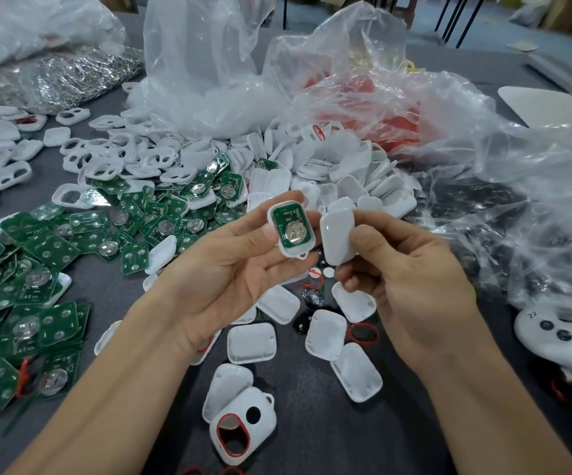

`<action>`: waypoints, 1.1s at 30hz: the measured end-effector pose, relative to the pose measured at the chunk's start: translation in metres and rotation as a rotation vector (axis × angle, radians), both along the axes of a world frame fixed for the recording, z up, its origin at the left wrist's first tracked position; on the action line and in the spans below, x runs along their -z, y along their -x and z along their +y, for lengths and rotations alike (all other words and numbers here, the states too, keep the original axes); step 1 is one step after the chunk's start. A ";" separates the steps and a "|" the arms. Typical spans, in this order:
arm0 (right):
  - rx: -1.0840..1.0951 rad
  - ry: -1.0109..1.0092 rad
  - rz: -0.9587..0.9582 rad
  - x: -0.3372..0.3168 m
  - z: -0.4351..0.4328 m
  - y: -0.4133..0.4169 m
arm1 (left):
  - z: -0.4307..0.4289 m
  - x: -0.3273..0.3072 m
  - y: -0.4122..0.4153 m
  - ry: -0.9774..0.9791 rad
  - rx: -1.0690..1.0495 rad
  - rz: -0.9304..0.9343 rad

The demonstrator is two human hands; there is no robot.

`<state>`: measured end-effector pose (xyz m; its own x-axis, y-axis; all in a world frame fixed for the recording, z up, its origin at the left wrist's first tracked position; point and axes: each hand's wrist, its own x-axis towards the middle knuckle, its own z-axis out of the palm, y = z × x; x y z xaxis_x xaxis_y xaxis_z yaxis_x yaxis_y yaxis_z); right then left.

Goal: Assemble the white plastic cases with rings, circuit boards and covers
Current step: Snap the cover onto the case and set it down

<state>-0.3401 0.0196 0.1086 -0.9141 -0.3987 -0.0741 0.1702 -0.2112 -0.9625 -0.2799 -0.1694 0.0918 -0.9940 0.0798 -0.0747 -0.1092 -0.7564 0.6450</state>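
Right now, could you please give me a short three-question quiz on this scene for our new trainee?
1. True or false: the case in the left hand already holds a green circuit board.
2. The right hand pinches: A) a metal ring, B) the white cover, C) a red band?
3. Fill in: the pile of loose circuit boards lies on the person's ____ side.
Key: 1 true; 2 B; 3 left.

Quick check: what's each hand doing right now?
Left hand: holding a white case with a green circuit board seated in it.
Right hand: pinching a white cover beside the case.
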 end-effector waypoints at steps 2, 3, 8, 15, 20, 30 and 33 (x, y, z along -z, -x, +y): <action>0.044 -0.087 0.073 0.003 -0.001 -0.001 | 0.000 0.001 -0.001 -0.005 0.022 0.015; 0.059 -0.115 0.098 0.004 -0.002 -0.002 | 0.000 0.002 -0.001 -0.002 0.032 0.020; -0.084 -0.098 0.069 0.001 -0.005 -0.004 | 0.004 0.002 0.000 0.007 0.043 0.012; -0.198 -0.083 0.072 0.001 -0.001 -0.004 | 0.005 0.001 0.000 -0.003 0.029 -0.005; -0.231 -0.050 0.099 0.002 0.003 -0.001 | 0.004 0.003 0.001 -0.007 0.046 0.007; 0.172 -0.630 0.571 0.005 0.014 0.004 | 0.003 0.001 0.001 0.008 -0.003 -0.073; 0.205 -0.661 0.725 0.000 0.011 -0.002 | 0.004 0.000 0.000 0.024 -0.005 -0.085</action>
